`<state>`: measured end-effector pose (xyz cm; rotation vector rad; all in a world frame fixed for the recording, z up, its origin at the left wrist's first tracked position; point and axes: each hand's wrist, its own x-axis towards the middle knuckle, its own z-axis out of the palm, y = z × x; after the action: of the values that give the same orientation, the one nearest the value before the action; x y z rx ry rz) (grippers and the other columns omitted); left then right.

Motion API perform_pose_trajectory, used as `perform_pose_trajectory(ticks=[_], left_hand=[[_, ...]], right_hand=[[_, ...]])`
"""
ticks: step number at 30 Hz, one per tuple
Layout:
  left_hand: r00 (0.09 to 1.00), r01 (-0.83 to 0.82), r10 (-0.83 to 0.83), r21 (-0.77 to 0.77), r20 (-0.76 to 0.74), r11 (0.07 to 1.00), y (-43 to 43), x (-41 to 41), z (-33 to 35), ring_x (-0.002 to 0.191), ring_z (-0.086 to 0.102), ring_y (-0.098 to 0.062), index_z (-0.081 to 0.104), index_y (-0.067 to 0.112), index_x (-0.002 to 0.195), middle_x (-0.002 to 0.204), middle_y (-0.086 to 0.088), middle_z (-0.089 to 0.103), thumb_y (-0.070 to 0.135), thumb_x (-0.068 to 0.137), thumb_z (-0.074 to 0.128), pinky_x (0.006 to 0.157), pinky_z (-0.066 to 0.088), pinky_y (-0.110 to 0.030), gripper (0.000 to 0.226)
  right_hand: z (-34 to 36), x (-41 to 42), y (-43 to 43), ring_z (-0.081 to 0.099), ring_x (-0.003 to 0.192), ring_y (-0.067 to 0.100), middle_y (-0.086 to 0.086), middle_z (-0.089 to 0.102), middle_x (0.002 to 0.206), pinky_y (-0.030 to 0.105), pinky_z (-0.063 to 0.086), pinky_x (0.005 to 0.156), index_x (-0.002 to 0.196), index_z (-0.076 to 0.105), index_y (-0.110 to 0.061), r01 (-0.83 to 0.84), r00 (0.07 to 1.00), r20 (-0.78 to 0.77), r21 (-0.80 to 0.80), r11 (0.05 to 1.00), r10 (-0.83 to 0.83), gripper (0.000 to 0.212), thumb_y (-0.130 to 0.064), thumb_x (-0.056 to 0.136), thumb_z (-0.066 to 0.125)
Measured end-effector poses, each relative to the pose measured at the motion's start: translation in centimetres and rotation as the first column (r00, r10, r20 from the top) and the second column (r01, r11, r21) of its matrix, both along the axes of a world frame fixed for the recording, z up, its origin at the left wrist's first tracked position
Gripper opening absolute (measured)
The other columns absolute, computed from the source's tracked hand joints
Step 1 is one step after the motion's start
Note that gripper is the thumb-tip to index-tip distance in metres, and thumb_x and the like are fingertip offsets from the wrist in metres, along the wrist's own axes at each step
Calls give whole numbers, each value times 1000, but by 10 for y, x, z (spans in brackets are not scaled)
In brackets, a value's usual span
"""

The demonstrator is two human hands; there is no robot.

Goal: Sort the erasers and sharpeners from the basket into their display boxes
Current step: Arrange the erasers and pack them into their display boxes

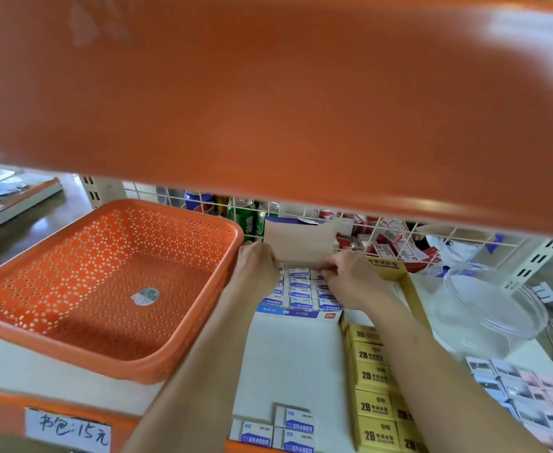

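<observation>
An orange basket (170, 205) is set on the left of a white shelf (288, 354). Just right of it, at the back, a blue-and-white display box (298, 314) is filled with rows of erasers (300, 285). The left hand (257, 266) is held at the box's left edge and the right hand (350, 277) over its right rows. The fingers are bent down onto the erasers; whether any is gripped cannot be told. A yellow box of 2B erasers (371, 377) is placed further right.
</observation>
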<state>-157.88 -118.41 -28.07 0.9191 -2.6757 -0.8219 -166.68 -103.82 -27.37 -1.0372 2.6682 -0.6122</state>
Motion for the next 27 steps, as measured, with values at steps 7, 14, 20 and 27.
perform_pose_trajectory(ticks=[7,14,20,27], left_hand=[[998,57,-56,72,-17,996,3,3,-1,49,48,-7,58,14,84,72,2,60,18,97,50,38,33,-12,15],[995,-35,37,18,-91,999,4,2,-4,71,62,-22,64,7,83,91,-11,66,1,90,51,66,55,-32,16],[995,6,-3,25,-102,1000,2,4,-9,70,58,-15,68,7,84,90,-5,66,4,90,56,57,42,-15,14],[983,63,-74,-69,-169,996,13,22,-4,105,59,-25,67,4,108,116,-12,61,0,90,55,88,44,-27,22]], right_hand=[[0,5,-2,59,104,17,-1,66,117,32,46,93,121,63,-21,3,998,-63,-35,999,-5,32,-38,96,51],[-5,7,-14,57,106,18,-5,69,107,35,40,100,105,72,-24,4,991,-131,-28,1000,-8,24,-40,91,60],[-5,9,-13,58,104,16,-2,70,108,35,37,101,106,73,-19,-31,987,-161,-77,997,19,21,-28,94,58],[1,16,-8,51,116,22,0,65,119,39,40,101,117,66,-21,-37,989,-145,-59,998,28,26,-21,95,51]])
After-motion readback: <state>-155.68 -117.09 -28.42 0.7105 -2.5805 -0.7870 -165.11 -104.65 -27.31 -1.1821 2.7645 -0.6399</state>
